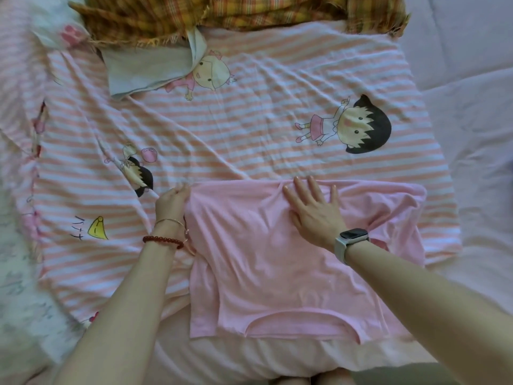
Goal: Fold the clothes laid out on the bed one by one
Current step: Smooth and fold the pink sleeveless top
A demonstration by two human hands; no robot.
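Pink T-shirt [277,259], thin, soft and limp, lies at the bed's [472,79] near edge on a striped cartoon sheet [249,129]. Our left hand [173,200] pinches its far-left corner; our right hand [313,209] presses flat, fingers spread. We judge corners and hems the best holds.

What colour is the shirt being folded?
Plain light pink shirt, seen in the head view, lying on a pink-and-white striped sheet.
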